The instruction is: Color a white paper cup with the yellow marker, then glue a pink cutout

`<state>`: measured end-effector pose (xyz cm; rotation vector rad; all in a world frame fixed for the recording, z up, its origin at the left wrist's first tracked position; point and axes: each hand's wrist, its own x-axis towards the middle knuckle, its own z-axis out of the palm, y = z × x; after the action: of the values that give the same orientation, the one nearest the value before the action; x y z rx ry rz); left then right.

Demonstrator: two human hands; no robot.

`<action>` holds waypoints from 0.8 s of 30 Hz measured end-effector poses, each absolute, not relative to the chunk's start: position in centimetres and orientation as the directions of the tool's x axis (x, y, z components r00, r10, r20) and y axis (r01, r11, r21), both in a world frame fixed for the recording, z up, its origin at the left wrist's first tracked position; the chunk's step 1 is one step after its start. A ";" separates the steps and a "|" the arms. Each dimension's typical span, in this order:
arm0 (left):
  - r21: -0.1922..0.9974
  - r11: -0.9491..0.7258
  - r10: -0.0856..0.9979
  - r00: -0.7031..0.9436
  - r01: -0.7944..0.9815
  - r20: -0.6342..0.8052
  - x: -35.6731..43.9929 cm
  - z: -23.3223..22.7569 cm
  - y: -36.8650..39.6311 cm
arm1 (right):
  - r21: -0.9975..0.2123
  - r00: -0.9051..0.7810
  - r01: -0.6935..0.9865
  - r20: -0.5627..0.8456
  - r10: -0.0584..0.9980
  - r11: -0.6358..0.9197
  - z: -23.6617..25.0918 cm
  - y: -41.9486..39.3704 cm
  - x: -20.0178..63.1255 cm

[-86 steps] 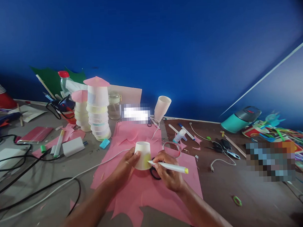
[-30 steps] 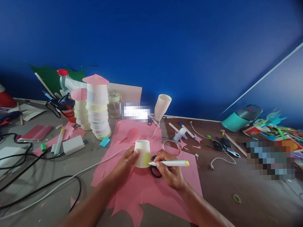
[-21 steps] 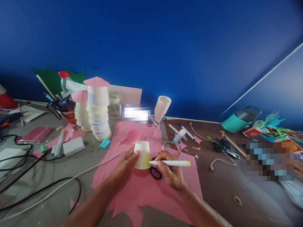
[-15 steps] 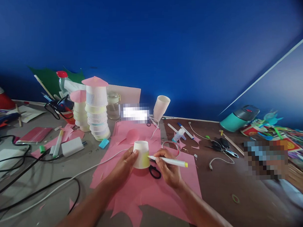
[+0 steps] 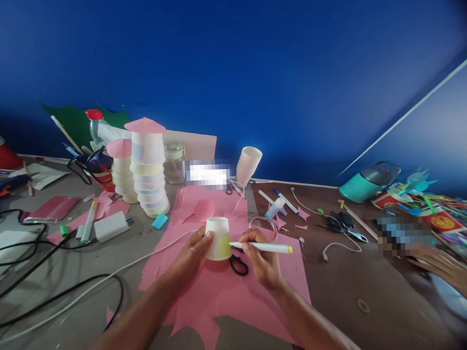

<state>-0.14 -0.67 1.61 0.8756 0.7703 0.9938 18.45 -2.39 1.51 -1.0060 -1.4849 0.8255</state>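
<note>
An upside-down white paper cup point(image 5: 217, 230) with a yellow patch on its lower right side is gripped at its left by my left hand point(image 5: 199, 247). My right hand point(image 5: 262, 258) is closed round a white marker point(image 5: 270, 247) with a yellow end, its tip at the cup's coloured side. Pink paper point(image 5: 207, 298) lies under both hands. Scissors with a black handle point(image 5: 239, 265) rest on it, just right of the cup; their blades are mostly hidden.
Stacked paper cups point(image 5: 148, 168) with pink cone tops stand at left. A leaning cup stack point(image 5: 249, 161) is near the blue wall. Cables point(image 5: 118, 286) cross the left side. Keys point(image 5: 346, 221), a teal container point(image 5: 366, 183) and another person's hand point(image 5: 447, 272) are at right.
My right hand and the marker have shifted slightly to the right. The other person's hand at the right edge has moved left. My left hand and the cup stay put.
</note>
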 end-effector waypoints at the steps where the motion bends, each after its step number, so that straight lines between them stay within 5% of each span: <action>1: 0.885 0.278 0.923 0.359 -0.373 -0.139 -0.2 1.4 -0.6 | -0.905 -0.021 0.155 0.398 0.917 0.396 1.5 -2.4 18.4; 24: 0.873 0.292 0.911 0.393 -0.390 -0.128 -0.1 1.1 -0.5 | -0.901 -0.048 0.158 0.401 0.915 0.403 1.5 -2.7 18.3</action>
<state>-0.06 -0.46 1.09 0.8735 0.7197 0.9745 18.29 -2.70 1.53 -1.0009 -1.5068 0.8219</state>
